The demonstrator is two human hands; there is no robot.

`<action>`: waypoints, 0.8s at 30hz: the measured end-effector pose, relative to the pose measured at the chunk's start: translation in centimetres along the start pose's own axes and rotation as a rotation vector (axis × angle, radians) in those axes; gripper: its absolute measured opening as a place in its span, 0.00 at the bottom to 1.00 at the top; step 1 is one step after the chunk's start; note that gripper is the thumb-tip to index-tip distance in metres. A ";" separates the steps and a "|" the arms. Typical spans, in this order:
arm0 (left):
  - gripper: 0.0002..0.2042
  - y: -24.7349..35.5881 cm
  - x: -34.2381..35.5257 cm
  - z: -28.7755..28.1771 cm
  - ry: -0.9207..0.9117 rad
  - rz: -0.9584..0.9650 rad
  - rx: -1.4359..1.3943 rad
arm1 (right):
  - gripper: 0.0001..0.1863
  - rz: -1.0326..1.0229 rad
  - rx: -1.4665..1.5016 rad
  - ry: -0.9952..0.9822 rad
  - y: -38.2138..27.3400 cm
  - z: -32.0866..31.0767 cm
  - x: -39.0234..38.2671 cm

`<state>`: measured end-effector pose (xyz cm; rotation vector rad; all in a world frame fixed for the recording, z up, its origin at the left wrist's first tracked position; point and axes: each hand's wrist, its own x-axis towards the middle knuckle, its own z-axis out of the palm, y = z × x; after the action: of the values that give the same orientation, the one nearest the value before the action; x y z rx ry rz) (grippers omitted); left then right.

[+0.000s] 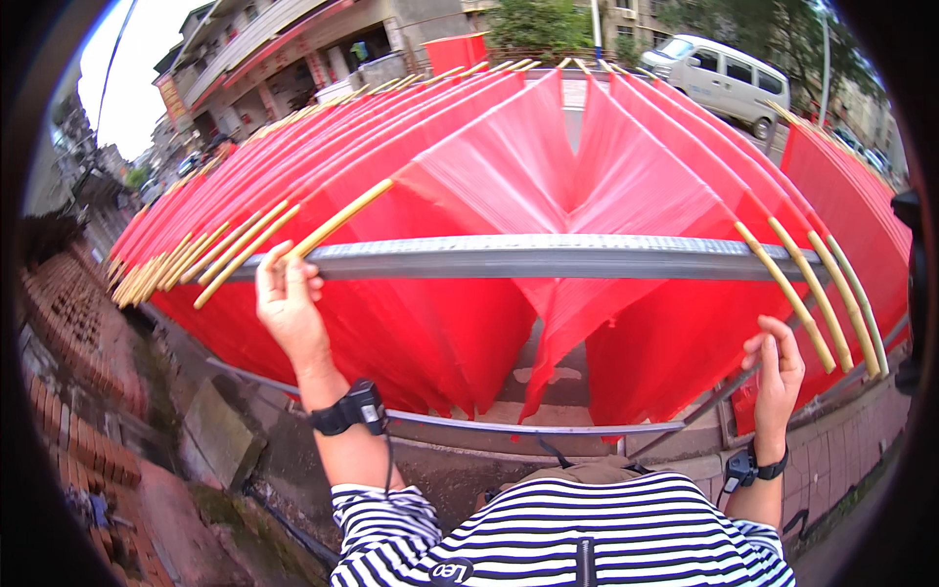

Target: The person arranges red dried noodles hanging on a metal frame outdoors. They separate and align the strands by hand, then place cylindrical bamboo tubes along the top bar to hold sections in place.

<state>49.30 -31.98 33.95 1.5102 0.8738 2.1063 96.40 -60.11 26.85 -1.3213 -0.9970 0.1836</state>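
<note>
Long red sheets (460, 323), finely streaked like cloth or thread, hang from bamboo poles over a grey metal rail (558, 256). My left hand (293, 308) is closed on the near end of one bamboo pole (342, 219), at the rail's left part. That pole slants up and away, with red material hanging from it. On the right, my right hand (776, 377) is raised with its fingers loosely bent and apart, holding nothing. It is just left of the end of another bamboo pole (787, 295) and appears apart from it. Between my hands, two sheets dip toward each other at the middle.
Several more bamboo poles (186, 262) rest close together at the left. A lower metal bar (509, 428) crosses in front of me. Stacked bricks (98, 440) and a stone slab (221, 432) lie at left. A silver van (719, 76) stands beyond the rack.
</note>
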 end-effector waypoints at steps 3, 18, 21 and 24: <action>0.10 -0.3 0.1 -0.2 0.005 -0.016 0.018 | 0.17 -0.052 0.107 0.099 -0.6 -0.3 0.6; 0.12 -1.2 0.2 -0.5 -0.019 0.065 -0.031 | 0.16 -0.246 0.045 0.138 -2.1 0.0 1.3; 0.12 -1.2 0.2 -0.4 -0.008 0.058 -0.028 | 0.16 -0.233 0.019 0.131 -1.8 -0.2 1.3; 0.12 -1.2 0.1 -0.4 -0.007 0.066 -0.013 | 0.18 -0.262 -0.051 0.164 -1.6 -0.7 1.8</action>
<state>48.84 -31.10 33.12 1.5588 0.8171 2.1482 97.25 -59.96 29.22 -1.2167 -1.0291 -0.1482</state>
